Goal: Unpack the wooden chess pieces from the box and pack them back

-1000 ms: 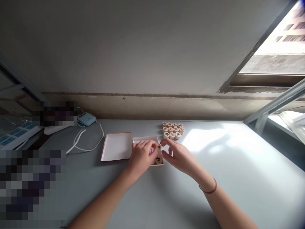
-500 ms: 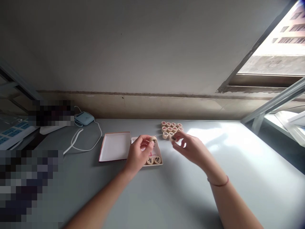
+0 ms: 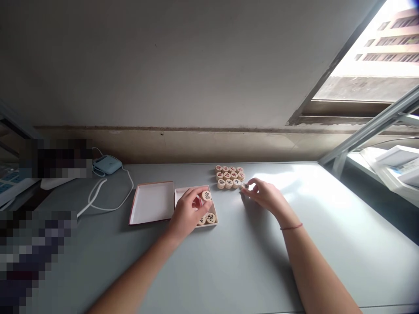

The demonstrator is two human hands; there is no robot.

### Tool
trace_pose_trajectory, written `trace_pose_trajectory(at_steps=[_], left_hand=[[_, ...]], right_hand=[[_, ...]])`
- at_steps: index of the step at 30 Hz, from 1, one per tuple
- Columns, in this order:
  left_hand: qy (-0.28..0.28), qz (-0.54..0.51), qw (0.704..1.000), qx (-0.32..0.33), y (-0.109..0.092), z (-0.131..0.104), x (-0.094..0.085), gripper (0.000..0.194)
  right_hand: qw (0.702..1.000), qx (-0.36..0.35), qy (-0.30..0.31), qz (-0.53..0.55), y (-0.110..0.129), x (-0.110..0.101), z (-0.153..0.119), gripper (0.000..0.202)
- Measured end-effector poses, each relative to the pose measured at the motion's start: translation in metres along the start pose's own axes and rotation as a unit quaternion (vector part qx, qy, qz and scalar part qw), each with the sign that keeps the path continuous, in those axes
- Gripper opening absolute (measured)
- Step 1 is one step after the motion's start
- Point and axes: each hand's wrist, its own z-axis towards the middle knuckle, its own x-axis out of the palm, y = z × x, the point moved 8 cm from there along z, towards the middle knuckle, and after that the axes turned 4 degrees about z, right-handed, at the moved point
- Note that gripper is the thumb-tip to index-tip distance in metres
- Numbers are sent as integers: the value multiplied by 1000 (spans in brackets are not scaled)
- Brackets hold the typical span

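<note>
One black-marked disc (image 3: 206,196) is pinched between the nearly closed thumb and fingers of the left hand (image 3: 186,214), over the open box (image 3: 215,209) at the centre of the frame. Another disc (image 3: 245,186) is gripped by the drawn-in fingertips of the right hand (image 3: 267,197), right of centre, just beside the front row of discs (image 3: 228,183) (the rows behind (image 3: 227,175) are lettered in red). The box lid (image 3: 152,202) is laid flat, left of centre.

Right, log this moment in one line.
left grip: holds one piece over box | right grip: pinches another piece at right end of front row | lid: open, left of box
</note>
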Motion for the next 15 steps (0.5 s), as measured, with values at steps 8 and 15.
trace_pose_trajectory(at_steps=[8, 15], left_hand=[[-78, 193, 959, 194, -29, -11, -3, 17], [-86, 212, 947, 226, -35, -13, 0, 15]], right_hand=[[930, -198, 146, 273, 121, 18, -58, 24], [917, -187, 133, 327, 133, 24, -67, 11]])
